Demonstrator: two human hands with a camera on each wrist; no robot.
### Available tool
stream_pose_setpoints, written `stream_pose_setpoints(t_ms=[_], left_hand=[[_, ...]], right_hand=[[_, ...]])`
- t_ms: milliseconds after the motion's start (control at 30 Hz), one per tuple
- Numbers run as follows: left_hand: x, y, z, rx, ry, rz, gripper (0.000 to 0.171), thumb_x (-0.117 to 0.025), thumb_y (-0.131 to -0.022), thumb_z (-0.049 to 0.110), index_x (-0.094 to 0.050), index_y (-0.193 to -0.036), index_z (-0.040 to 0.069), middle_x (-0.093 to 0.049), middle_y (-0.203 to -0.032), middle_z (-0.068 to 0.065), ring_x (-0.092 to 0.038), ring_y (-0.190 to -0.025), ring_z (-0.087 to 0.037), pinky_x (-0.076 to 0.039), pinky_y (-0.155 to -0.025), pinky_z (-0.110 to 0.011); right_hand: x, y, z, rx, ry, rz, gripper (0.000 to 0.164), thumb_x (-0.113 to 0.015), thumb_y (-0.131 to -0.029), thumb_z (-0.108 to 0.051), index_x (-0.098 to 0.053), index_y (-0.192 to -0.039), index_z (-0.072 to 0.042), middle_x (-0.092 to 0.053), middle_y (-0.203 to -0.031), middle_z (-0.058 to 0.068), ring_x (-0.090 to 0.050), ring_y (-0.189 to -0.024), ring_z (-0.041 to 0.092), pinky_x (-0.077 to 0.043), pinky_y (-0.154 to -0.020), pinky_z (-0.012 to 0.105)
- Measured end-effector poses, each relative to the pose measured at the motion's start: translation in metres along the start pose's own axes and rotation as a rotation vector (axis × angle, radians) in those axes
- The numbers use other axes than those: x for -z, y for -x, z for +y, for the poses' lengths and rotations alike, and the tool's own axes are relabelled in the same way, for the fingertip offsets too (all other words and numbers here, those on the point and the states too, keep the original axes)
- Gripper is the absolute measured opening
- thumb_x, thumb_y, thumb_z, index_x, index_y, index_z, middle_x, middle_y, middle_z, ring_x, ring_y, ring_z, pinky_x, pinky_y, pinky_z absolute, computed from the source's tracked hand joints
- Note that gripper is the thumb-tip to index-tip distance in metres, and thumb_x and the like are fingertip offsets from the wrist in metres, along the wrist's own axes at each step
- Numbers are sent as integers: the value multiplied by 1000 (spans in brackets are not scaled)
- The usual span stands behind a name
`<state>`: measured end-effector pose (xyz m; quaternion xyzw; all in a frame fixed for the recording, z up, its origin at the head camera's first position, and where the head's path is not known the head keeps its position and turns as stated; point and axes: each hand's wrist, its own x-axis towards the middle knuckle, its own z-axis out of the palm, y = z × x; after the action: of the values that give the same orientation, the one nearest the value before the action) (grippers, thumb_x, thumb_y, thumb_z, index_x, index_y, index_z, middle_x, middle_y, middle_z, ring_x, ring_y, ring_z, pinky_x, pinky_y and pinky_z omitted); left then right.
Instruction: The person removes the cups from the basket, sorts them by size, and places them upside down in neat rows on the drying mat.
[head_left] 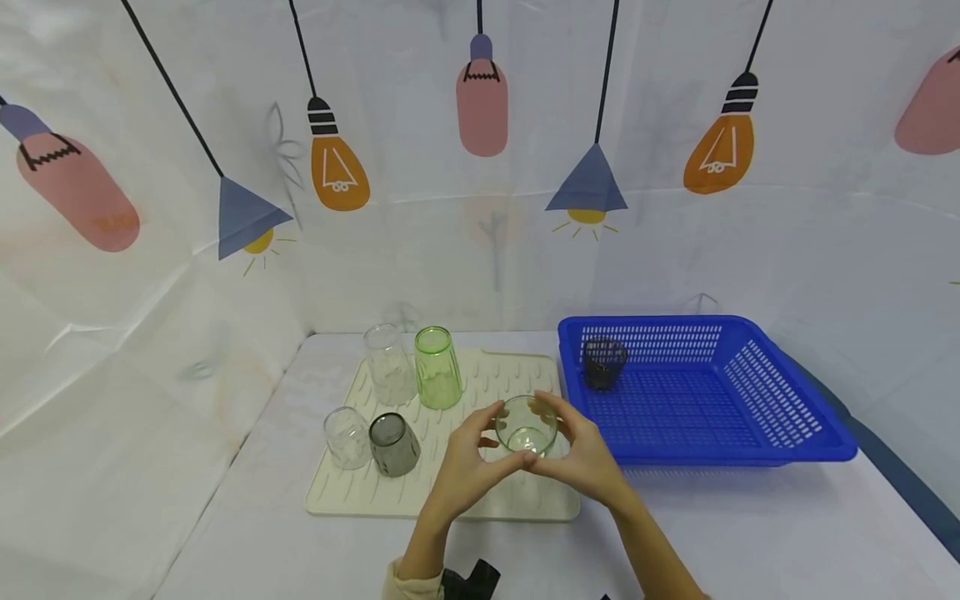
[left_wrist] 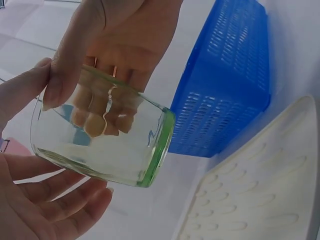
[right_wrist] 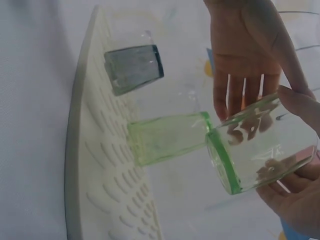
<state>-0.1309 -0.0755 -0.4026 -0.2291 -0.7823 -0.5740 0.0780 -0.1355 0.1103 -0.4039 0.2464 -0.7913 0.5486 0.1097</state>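
A clear drinking glass (head_left: 527, 437) with a green-tinted thick base is held between both hands, over the right part of a cream drying mat (head_left: 450, 504). My left hand (head_left: 467, 468) grips one side, its thumb near the rim and its fingers spread along the wall. From the other side my right hand (head_left: 591, 462) grips it too, the two thumbs meeting at the near edge. In the left wrist view the green base (left_wrist: 159, 150) points away from the thumbs. The mouth of the glass faces up toward the head camera.
On the mat's left part stand a tall clear glass (head_left: 392, 367), a green glass (head_left: 438, 371), a short clear glass (head_left: 347, 439) and a grey glass (head_left: 395, 446). Right of the mat is a blue plastic basket (head_left: 720, 454) with a dark glass (head_left: 602, 364) in it.
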Motion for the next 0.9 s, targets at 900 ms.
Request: stream_pose_setpoints(t_ms=[900], left_hand=[[-16,1,16,28,-402,189,76,-82,-67,34,-54,-124,-8,-62,-115,-19,-63,-96,-30,-56,-73,-41]], right_hand=[[-26,3,-4,165,338,104,83,-87,-57,-8,-49,-129,6,-57,-122,19,-55,-113,35,-51,-86,50]])
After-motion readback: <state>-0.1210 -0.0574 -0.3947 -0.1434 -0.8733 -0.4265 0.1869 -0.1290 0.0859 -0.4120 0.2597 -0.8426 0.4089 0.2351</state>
